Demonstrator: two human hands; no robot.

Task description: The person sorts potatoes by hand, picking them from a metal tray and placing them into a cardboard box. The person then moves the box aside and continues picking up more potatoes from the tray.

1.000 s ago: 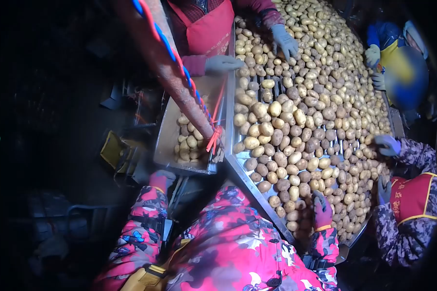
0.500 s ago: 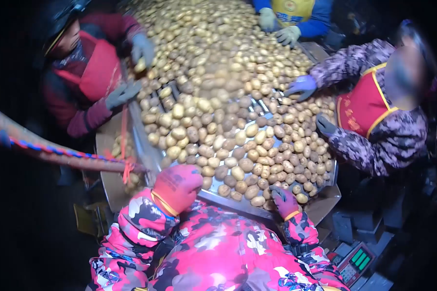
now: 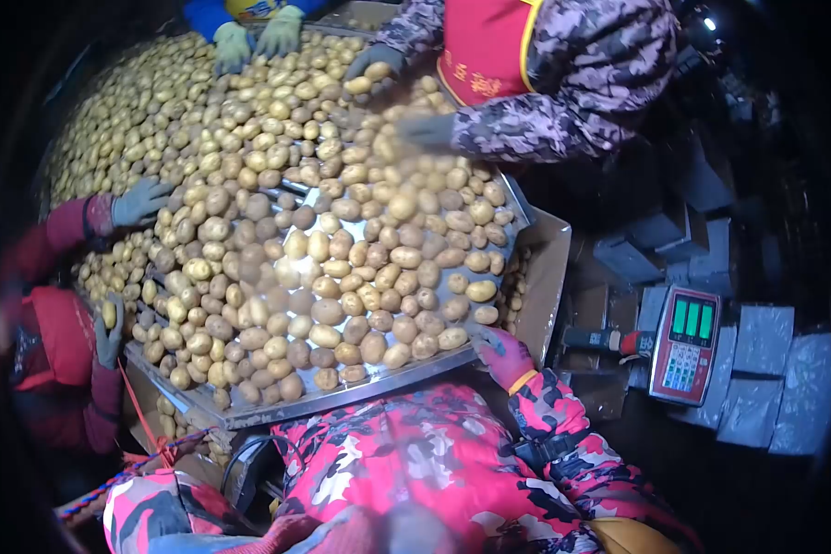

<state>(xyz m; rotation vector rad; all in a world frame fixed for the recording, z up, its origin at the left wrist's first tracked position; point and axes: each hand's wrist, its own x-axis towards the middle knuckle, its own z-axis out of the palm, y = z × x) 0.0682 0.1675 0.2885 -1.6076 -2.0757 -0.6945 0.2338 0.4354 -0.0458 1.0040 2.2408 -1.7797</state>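
A: In the head view, your right hand (image 3: 500, 355), in its magenta glove, sits at the near corner of the sorting table (image 3: 519, 210), against the metal rim (image 3: 342, 399). That rim runs from your knuckles across toward your left sleeve (image 3: 157, 508), and the table ends there.

B: On the outer side of that hand is the cardboard box (image 3: 552, 263), its wall just beside your fingers. Past it, well apart, is the scale (image 3: 685, 343). The open room lies behind your wrist, off the table.

A: Ahead of your fingertips it is crowded. A co-worker's grey glove (image 3: 143, 198) lies far across the heap, and another person's gloved hand (image 3: 376, 61) is at the far end.

B: The grip? The back of the glove faces you with the fingers bent, so you cannot tell whether they close on anything. Your left hand (image 3: 365, 534) is a blur at the bottom edge, and its grip is unreadable too.

A: The potatoes (image 3: 342, 277) lie heaped across the table, the nearest just beside your right fingertips. They are small, rounded, yellow to tan, dusty, and packed skin to skin. A few lie in the box as well.
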